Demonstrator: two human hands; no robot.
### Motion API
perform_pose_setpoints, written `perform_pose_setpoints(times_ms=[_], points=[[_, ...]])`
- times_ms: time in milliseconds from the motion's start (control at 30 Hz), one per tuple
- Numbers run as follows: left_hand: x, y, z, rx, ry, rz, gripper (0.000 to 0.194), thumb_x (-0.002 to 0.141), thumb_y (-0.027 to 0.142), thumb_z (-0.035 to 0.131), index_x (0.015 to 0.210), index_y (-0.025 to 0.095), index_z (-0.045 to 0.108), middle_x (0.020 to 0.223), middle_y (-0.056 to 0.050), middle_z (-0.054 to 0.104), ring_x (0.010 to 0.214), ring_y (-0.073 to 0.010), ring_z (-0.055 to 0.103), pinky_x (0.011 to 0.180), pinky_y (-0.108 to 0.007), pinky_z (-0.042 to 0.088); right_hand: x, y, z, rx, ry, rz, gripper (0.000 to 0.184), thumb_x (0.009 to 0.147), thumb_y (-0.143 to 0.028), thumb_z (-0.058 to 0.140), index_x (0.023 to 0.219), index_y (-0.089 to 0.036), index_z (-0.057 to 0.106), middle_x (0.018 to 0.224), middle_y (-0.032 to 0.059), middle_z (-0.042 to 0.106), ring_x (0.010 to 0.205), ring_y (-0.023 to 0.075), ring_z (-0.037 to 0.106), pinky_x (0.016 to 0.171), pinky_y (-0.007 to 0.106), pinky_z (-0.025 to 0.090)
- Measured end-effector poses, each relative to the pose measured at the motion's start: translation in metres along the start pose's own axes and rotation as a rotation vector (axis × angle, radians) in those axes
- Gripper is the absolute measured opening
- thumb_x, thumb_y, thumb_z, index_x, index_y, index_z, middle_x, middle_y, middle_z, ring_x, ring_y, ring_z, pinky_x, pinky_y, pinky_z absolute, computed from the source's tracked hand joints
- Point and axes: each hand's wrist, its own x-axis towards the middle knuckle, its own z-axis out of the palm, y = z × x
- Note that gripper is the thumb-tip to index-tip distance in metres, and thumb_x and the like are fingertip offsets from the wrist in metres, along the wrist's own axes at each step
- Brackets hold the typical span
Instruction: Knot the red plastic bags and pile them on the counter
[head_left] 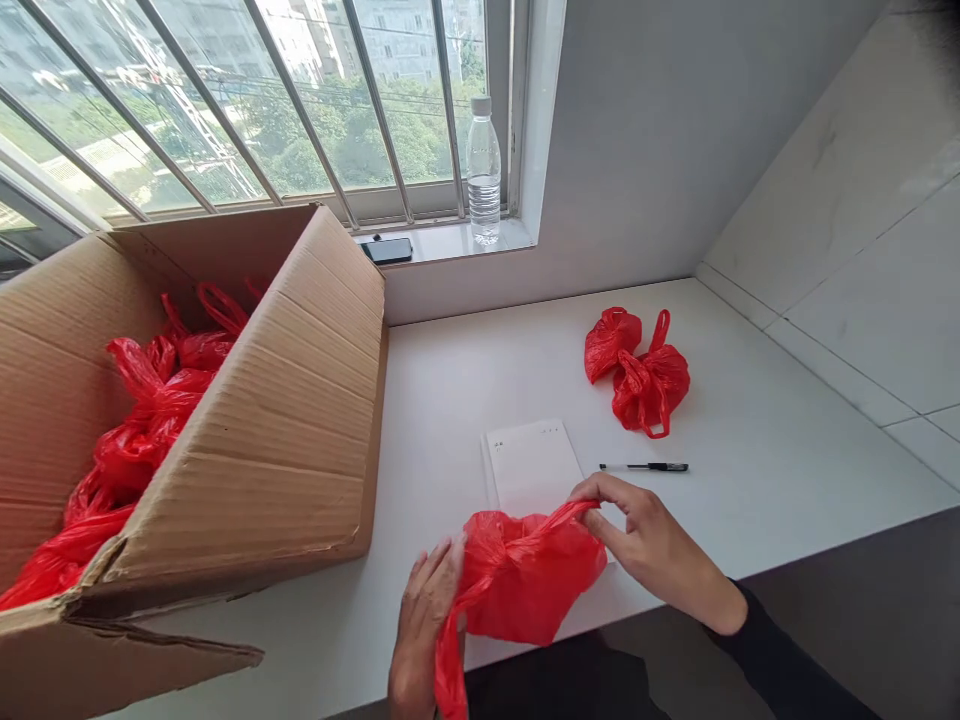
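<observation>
A red plastic bag [525,580] sits at the near edge of the white counter [750,470]. My right hand [649,540] pinches one of its handles, pulling it to the right. My left hand [424,625] grips the bag's left side, where a strip of red plastic hangs down past the counter edge. Just behind the bag lies a small white notepad [532,462], partly covered by it.
A large open cardboard box [285,420] at the left holds several red bags [150,400]. Two knotted red bags [637,375] lie at the back right, with a black pen [645,467] in front of them. A water bottle [484,170] and a phone [388,250] rest on the windowsill.
</observation>
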Motion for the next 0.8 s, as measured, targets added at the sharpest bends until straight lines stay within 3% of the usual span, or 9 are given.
perform_pose_setpoints(times_ms=[67,167,233,333,433,533,600,667,800], points=[[-0.016,-0.007,-0.004,0.019,0.039,-0.159,0.056,0.104,0.011,0.041,0.155,0.034,0.044,0.151,-0.002,0.057,0.145,-0.0215,0.046,0.124,-0.043,0.035,-0.003,0.018,-0.008,-0.014,0.026,0.084,0.019,0.101,-0.039,0.054,0.092,-0.025,0.064,0.091,-0.0015,0.066,0.084,0.0186,0.058,0.059,0.03,0.033],[-0.026,-0.009,-0.007,-0.002,-0.02,-0.265,0.052,0.107,0.018,0.038,0.155,0.035,0.043,0.157,0.0,0.051,0.148,-0.0206,0.042,0.122,-0.039,0.038,-0.009,0.032,-0.005,0.07,0.033,0.115,0.024,0.104,-0.045,0.05,0.094,-0.026,0.062,0.096,-0.0006,0.067,0.09,0.0194,0.061,0.068,0.031,0.041],[-0.021,-0.006,-0.002,-0.01,-0.068,-0.203,0.053,0.108,0.022,0.036,0.159,0.03,0.036,0.164,-0.004,0.042,0.153,-0.0239,0.034,0.123,-0.042,0.037,-0.013,0.03,0.008,0.181,0.071,0.082,0.024,0.105,-0.046,0.049,0.098,-0.026,0.06,0.112,0.0007,0.068,0.106,0.0205,0.063,0.085,0.032,0.047],[-0.007,-0.003,0.013,0.071,-0.114,-0.006,0.061,0.105,0.023,0.045,0.163,0.022,0.027,0.169,-0.011,0.03,0.157,-0.0318,0.023,0.126,-0.053,0.028,-0.02,0.021,0.036,0.25,0.133,-0.024,0.021,0.107,-0.046,0.046,0.112,-0.029,0.057,0.134,0.0029,0.062,0.126,0.0211,0.058,0.104,0.035,0.047],[0.005,-0.008,0.033,0.184,-0.199,0.141,0.065,0.103,0.018,0.05,0.163,0.02,0.025,0.17,-0.012,0.028,0.158,-0.0327,0.021,0.127,-0.056,0.024,-0.024,0.023,0.069,0.111,0.182,-0.157,0.024,0.108,-0.038,0.041,0.128,-0.03,0.051,0.133,0.0058,0.063,0.119,0.0204,0.063,0.103,0.038,0.052],[0.007,-0.016,0.05,0.316,-0.262,0.169,0.063,0.104,0.015,0.045,0.163,0.019,0.025,0.168,-0.01,0.034,0.158,-0.027,0.022,0.128,-0.05,0.023,-0.02,0.041,0.095,-0.111,0.31,-0.276,0.031,0.106,-0.031,0.044,0.137,-0.026,0.044,0.129,0.0106,0.066,0.113,0.0237,0.069,0.094,0.041,0.061],[0.006,-0.02,0.058,0.407,-0.28,0.172,0.064,0.104,0.016,0.046,0.163,0.017,0.024,0.167,-0.009,0.036,0.158,-0.0261,0.022,0.129,-0.049,0.019,-0.015,0.055,0.104,-0.263,0.376,-0.329,0.043,0.105,-0.028,0.045,0.147,-0.022,0.037,0.136,0.0144,0.064,0.124,0.0283,0.064,0.098,0.048,0.06],[0.004,-0.021,0.064,0.476,-0.289,0.178,0.065,0.103,0.018,0.048,0.163,0.016,0.025,0.167,-0.009,0.035,0.158,-0.0265,0.022,0.13,-0.048,0.013,-0.01,0.066,0.107,-0.387,0.363,-0.378,0.054,0.105,-0.025,0.043,0.157,-0.022,0.028,0.146,0.0151,0.059,0.136,0.0303,0.056,0.108,0.055,0.054],[0.002,-0.02,0.072,0.541,-0.283,0.19,0.064,0.101,0.017,0.048,0.162,0.015,0.028,0.166,-0.009,0.038,0.157,-0.0257,0.025,0.13,-0.046,0.007,-0.003,0.074,0.103,-0.483,0.321,-0.461,0.062,0.104,-0.019,0.041,0.163,-0.025,0.022,0.153,0.0108,0.053,0.142,0.0285,0.05,0.115,0.057,0.048]])
